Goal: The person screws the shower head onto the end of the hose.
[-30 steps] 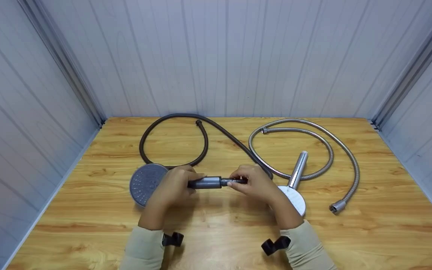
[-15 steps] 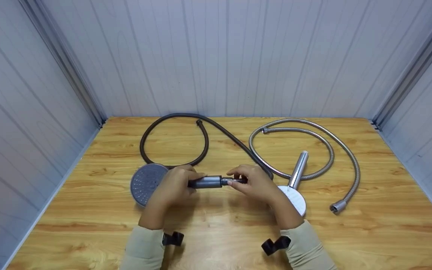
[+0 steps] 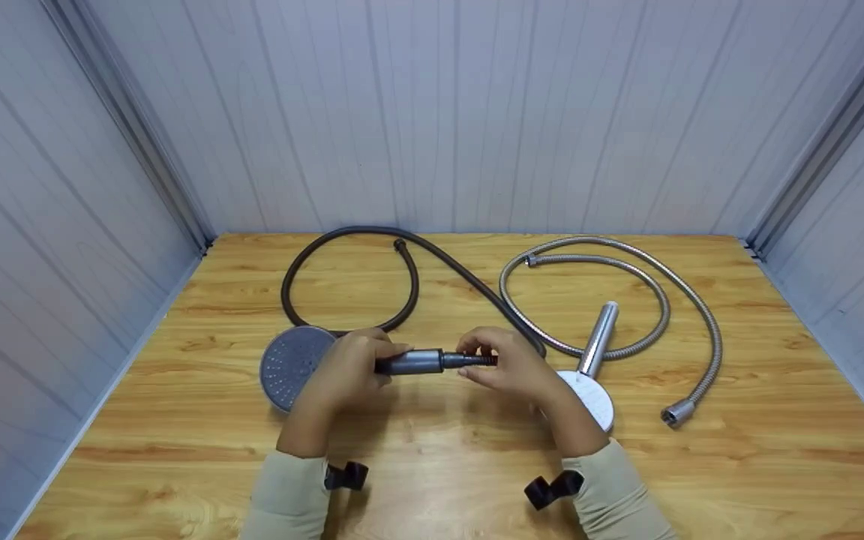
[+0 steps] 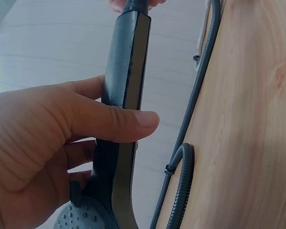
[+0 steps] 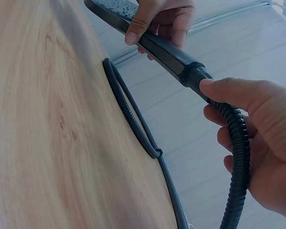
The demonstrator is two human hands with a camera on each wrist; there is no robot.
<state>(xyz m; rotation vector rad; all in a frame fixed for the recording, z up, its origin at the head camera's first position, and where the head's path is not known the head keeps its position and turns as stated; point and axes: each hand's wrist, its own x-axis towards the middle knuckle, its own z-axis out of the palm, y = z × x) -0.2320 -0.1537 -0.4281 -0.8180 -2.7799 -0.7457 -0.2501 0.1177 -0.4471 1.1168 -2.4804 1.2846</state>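
Note:
My left hand grips the handle of a dark grey shower head, its round spray face lying to the left. In the left wrist view the thumb crosses the handle and the fingers wrap behind it. My right hand pinches the connector nut of a black shower hose between thumb and fingers. That nut sits in line against the handle's end, touching it; how deeply it is threaded is hidden. From there the ribbed hose bends down past the right palm.
The black hose's rest loops at the back left of the wooden table. A chrome hose coils at the right. A chrome shower head lies partly under my right forearm. Pale panels enclose the back and sides.
My right fingers have shifted slightly on the connector, baring more of the nut and hose beside it. The left hand and shower head stay nearly still.

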